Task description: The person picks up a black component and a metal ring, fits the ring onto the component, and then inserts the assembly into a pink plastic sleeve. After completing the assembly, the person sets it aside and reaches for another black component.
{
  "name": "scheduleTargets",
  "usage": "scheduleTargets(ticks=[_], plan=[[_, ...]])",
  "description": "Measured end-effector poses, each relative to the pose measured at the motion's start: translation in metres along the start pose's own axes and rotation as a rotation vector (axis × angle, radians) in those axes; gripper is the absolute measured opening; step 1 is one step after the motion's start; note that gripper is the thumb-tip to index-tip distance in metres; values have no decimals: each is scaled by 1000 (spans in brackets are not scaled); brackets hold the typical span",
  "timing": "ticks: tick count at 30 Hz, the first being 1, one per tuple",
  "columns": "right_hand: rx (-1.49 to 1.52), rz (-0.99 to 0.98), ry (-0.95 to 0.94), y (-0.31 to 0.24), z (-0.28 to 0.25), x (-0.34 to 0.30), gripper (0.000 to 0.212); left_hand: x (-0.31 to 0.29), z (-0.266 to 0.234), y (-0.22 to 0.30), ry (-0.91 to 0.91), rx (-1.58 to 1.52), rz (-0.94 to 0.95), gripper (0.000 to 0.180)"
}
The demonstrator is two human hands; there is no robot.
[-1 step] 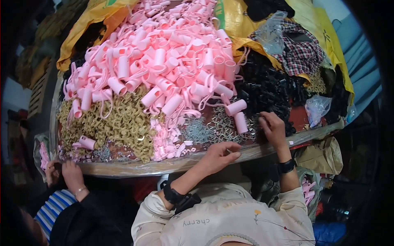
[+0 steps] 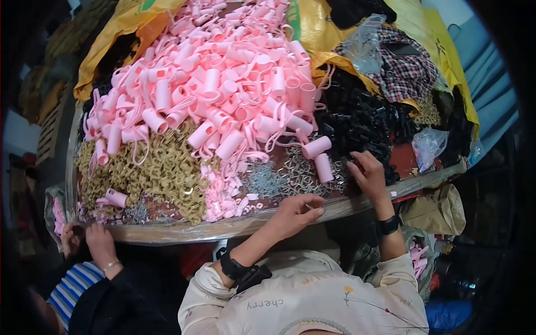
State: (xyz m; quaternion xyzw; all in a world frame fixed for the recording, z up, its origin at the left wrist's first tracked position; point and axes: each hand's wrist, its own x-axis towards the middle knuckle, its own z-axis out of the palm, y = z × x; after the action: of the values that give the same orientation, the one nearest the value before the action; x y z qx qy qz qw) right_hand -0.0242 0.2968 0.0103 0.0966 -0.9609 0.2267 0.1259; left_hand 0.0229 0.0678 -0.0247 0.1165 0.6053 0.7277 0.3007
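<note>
My left hand (image 2: 294, 216) is at the front edge of the table, its fingers curled in and the thumb close to the index finger. A tiny bright thing seems to show between them, too small to name. My right hand (image 2: 368, 176) hovers near the black plastic parts (image 2: 357, 120), fingers bent and apart, with nothing visible in them. Between the hands lie silver metal hooks (image 2: 301, 173) and two pink cylinders (image 2: 323, 167), one against the other. Left of these is a small heap of fine silver pieces (image 2: 263, 180).
A big pile of pink strapped cylinders (image 2: 212, 84) covers the table's middle. Gold-coloured clips (image 2: 151, 173) and small pink pieces (image 2: 219, 195) lie in front. Another person's hands (image 2: 99, 243) are at the left table edge. A plastic bag (image 2: 430, 146) lies at right.
The whole view has shifted slightly, so the table's contents sit a little further left. Both my hands keep nearly the same pose and place.
</note>
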Motion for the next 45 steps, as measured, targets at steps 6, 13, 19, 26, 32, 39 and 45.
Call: scheduleTargets(ticks=[6,13,19,26,32,39,45], plan=[[-240,-52,-5,1,37,27,31,4,4,2,-15,-60,-78,26],[-178,-19,-115,7,33,27,34,-2,2,1,19,-158,-93,28],[-21,-116,140,-1,27,14,31,-7,7,4,18,-283,-84,36],[542,-240,-266,-116,30,-17,29,-22,-3,-3,244,-578,119,45],[529,-358,-241,-106,52,-11,19,-74,-50,-2,554,-709,193,29],[199,-403,-503,-98,74,-13,10,-90,-68,-6,491,-811,236,26],[163,-448,-540,-97,78,-8,9,-89,-68,-5,489,-807,170,28]])
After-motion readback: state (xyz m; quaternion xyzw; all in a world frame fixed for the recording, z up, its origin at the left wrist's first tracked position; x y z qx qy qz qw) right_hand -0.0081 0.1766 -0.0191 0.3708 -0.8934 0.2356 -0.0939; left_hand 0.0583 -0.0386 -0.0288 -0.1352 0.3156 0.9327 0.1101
